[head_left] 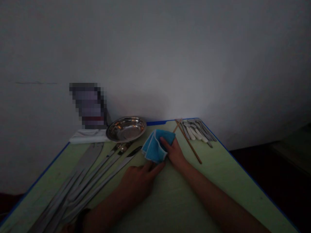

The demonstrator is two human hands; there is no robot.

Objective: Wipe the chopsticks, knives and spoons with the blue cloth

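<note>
Background: dim room, plain pale wall close behind the far edge.
Surface: pale green surface (218, 181), matte, with a thin blue border.
Blue cloth: blue cloth (155, 147), soft, folded into layers that fan at the left edge. It lies mid-surface, just in front of the bowl, between both hands.
Right hand: right hand (175, 154) is at the cloth's right side. Its fingers curl over the top fold and grip it, with the forearm coming in from the lower right.
Left hand: left hand (138, 181) is palm down on the surface with fingers stretched out. The fingertips touch the cloth's near corner and it holds nothing.
Bowl: metal bowl (126, 128), round, shallow and shiny, near the wall, just left of the cloth.
Long utensils: long metal utensils (85, 181), flat grey blades and handles lying in a diagonal row left of the left hand.
Chopsticks: wooden chopsticks (188, 142), thin, crossed at the far end, just right of the right hand.
Spoons: spoons (198, 131) with white handles, grouped at the far right corner.
White cloth: white folded cloth (88, 136), flat, left of the bowl.
Blurred item: pixelated dark object (89, 105) against the wall, can't tell what it is.
</note>
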